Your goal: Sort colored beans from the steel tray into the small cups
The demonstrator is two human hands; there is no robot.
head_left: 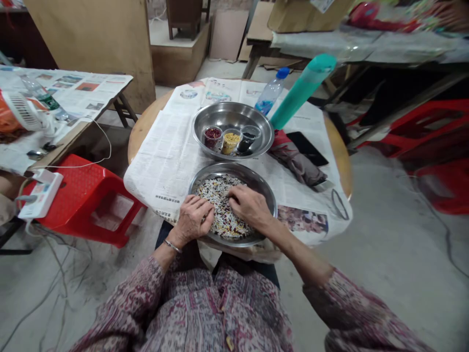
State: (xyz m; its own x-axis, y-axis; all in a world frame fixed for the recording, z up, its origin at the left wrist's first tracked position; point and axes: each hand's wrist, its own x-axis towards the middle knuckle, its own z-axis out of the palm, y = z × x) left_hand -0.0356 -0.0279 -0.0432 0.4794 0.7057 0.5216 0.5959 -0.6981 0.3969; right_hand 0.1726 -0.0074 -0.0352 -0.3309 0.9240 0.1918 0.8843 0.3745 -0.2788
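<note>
A shallow metal basin (270,200) at the table's near edge holds a mix of white, yellow, dark red and black grains (229,226). My left hand (195,215) rests at its left rim with the fingers curled in; what they hold, if anything, is hidden. Over the grains, my right hand (249,204) has its fingertips pressed together low at the mix, too small a spot to make out. Behind stands a second metal basin (234,111) with three clear cups inside: dark red beans (212,136), yellow grains (230,141) and black beans (247,141).
Newspaper (164,151) covers the round table. Right of the far basin are a water bottle (270,93), a teal cylinder (304,90), a phone (307,148) and a crumpled cloth (298,164). A red stool (88,195) bearing a power strip (41,193) stands left.
</note>
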